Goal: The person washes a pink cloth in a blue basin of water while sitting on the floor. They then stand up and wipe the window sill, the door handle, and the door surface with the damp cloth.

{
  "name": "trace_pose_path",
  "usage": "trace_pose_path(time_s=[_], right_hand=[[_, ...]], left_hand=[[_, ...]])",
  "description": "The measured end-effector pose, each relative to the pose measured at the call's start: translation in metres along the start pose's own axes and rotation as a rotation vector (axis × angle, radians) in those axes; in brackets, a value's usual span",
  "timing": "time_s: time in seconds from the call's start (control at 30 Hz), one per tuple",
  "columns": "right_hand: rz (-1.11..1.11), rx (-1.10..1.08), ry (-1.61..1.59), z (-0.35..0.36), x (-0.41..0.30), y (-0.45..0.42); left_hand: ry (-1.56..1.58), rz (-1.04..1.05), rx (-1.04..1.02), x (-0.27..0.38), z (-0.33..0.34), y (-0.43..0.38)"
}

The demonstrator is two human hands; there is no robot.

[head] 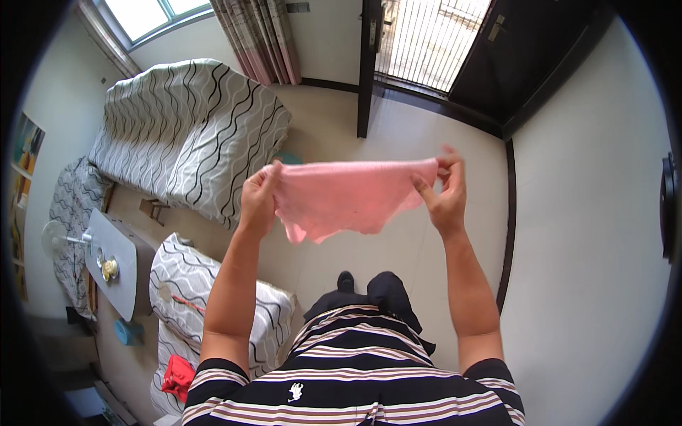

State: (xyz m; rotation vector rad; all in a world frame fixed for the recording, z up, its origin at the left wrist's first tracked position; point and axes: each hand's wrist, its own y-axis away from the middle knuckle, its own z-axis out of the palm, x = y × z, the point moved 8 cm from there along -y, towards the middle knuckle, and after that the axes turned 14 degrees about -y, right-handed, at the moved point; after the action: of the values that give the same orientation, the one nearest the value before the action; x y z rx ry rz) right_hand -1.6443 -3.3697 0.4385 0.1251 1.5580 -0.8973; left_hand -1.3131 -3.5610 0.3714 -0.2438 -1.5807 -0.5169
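A pink cloth [354, 197] hangs in front of me at arm's length, its upper edge nearly straight and its lower edge uneven. At its left upper corner my left hand [259, 197] pinches the fabric between thumb and fingers. My right hand [446, 191] has the right upper corner, with the thumb over the front of the fabric and the other fingers spread and slightly blurred. Both arms reach forward, and the cloth is held above the pale floor [341, 261].
Sofas under wavy-striped covers [186, 128] stand at left, one bearing a red cloth [178, 377]. Beyond are a grey table [125, 282] with a fan [56, 239], and a blue stool [128, 333]. A dark door [525, 53] stands ahead right, beside a white wall [591, 213].
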Motion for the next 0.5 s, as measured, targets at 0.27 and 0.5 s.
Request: trace_pose_path(time_s=[0.27, 0.5], right_hand=[[1.015, -0.300, -0.766, 0.117, 0.270, -0.132], [0.992, -0.655, -0.637, 0.199, 0.359, -0.351]], left_hand=[[0.117, -0.210, -0.170, -0.044, 0.051, -0.217], [-0.116, -0.209, -0.107, 0.030, -0.035, -0.411]])
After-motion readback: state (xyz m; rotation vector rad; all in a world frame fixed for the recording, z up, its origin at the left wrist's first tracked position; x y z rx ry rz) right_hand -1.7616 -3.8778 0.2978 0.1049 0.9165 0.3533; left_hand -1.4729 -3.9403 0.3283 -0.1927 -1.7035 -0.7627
